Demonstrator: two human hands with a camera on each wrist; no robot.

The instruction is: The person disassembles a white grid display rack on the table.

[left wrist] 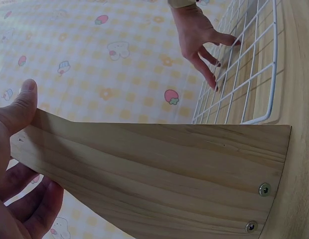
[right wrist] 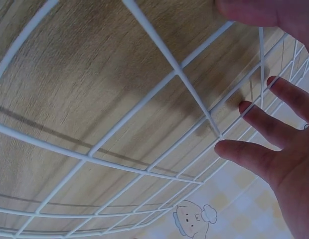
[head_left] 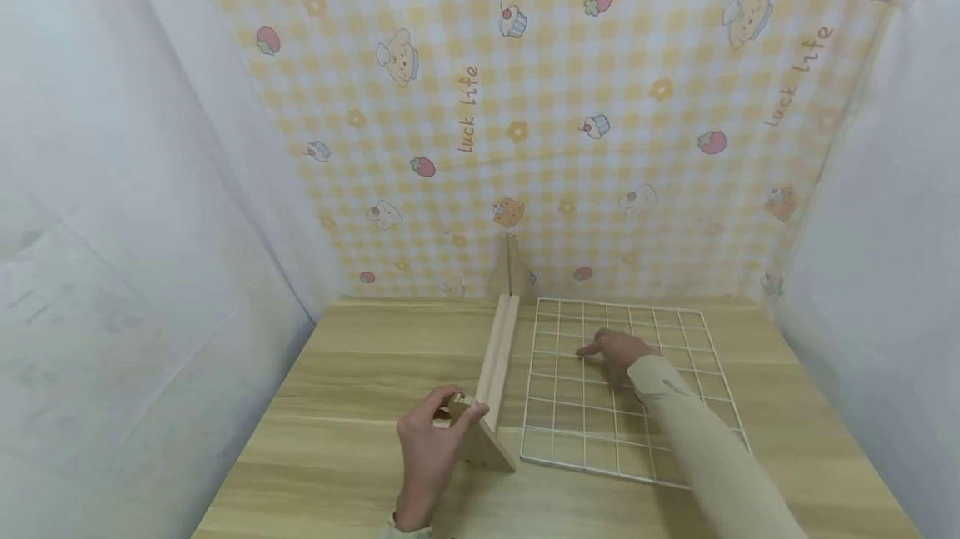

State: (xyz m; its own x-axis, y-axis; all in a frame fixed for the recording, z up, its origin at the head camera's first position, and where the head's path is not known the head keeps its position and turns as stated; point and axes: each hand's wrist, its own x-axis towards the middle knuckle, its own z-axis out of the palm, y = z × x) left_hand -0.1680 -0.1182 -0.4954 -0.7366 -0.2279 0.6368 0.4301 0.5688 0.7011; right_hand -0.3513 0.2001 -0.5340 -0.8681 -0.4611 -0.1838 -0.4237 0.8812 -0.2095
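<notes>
My left hand (head_left: 433,443) pinches the upper tip of a wooden end panel (left wrist: 159,164), thumb on one side and fingers on the other. Two metal screws (left wrist: 264,189) show near the panel's lower edge. The panel joins a long grooved wooden bar (head_left: 497,360) that runs away toward the back, where a similar wooden panel (head_left: 512,268) stands. To the right lies a white wire grid panel (head_left: 555,393). Over it is my right hand (head_left: 618,351), its fingers spread and fairly straight, with fingertips (right wrist: 229,148) at the wires; whether they press cannot be told.
Both wooden parts and grid rest on a wood-grain table (head_left: 360,372). Behind the table hangs a yellow checked cloth (head_left: 450,106) with printed figures. White sheets (head_left: 150,231) close in the left and right sides.
</notes>
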